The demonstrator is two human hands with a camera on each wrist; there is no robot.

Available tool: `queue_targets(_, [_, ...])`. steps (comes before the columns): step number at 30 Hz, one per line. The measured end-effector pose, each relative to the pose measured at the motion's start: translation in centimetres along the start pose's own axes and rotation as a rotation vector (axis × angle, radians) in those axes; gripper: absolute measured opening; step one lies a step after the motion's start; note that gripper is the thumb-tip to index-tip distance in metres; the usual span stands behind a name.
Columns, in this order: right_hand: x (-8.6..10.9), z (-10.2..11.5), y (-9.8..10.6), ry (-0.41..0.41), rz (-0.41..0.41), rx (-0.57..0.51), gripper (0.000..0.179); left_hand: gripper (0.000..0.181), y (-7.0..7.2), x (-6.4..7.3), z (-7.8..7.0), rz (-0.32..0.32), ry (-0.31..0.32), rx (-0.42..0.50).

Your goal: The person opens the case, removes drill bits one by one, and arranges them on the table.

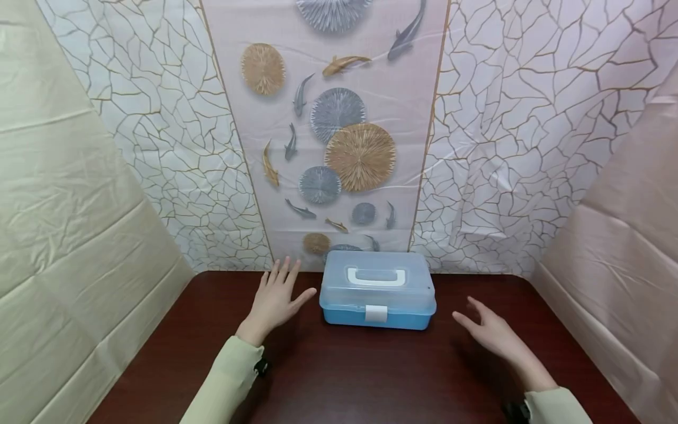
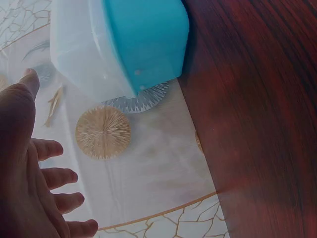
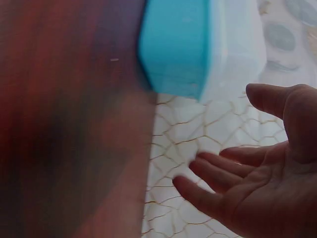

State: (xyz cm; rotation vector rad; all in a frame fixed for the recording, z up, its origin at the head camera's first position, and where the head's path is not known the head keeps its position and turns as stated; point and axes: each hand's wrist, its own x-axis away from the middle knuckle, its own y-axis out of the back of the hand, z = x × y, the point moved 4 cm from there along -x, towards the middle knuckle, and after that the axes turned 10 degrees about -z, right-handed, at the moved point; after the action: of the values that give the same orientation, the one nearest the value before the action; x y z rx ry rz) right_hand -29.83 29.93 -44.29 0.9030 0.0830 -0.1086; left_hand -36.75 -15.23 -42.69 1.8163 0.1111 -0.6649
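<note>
A blue plastic storage box (image 1: 344, 317) with a frosted clear lid, a white top handle (image 1: 376, 281) and a white front latch (image 1: 376, 313) stands closed near the back of the dark red table. To its left, my left hand (image 1: 273, 300) is held with fingers spread and the thumb pointing at the box. My right hand (image 1: 492, 333) is off to the box's right, fingers loosely extended and nothing held. Both wrist views show the box's blue side (image 2: 148, 44) apart from the fingers, and the right wrist view is blurred.
The dark wooden table (image 1: 371, 377) ends at a hanging backdrop cloth (image 1: 339, 176) printed with fish and round shapes, right behind the box. Cream cloth walls (image 1: 79, 235) slope down along the left and right sides of the table.
</note>
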Motion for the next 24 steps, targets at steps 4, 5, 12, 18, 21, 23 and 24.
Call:
queue_targets(4, [0.6,-0.7,-1.3,-0.029,0.050,-0.002,0.086,0.086,-0.5,-0.5,-0.2,0.012,-0.013,0.013])
queue_targets(5, [0.8,-0.8,-1.7,-0.033,0.062,-0.006,0.083,0.085,-0.6,-0.7,-0.3,0.014,-0.018,0.022])
queue_targets(12, [1.4,-0.3,-4.7,-0.108,0.147,-0.158,0.064,0.080,-1.7,-2.5,-1.6,0.040,-0.054,0.094])
queue_targets(18, [1.4,1.1,-6.8,-0.185,0.202,-0.370,0.060,0.079,-2.5,-3.9,-2.7,0.058,-0.063,0.150])
queue_targets(21, [1.1,1.9,-7.8,-0.194,0.213,-0.435,0.061,0.079,-2.9,-4.5,-3.2,0.063,-0.067,0.173])
queue_targets(23, [0.9,2.3,-8.6,-0.197,0.225,-0.491,0.062,0.079,-3.2,-4.9,-3.5,0.064,-0.074,0.180])
queue_targets(24, [0.9,2.5,-9.0,-0.198,0.232,-0.523,0.062,0.079,-3.3,-5.0,-3.7,0.068,-0.079,0.178])
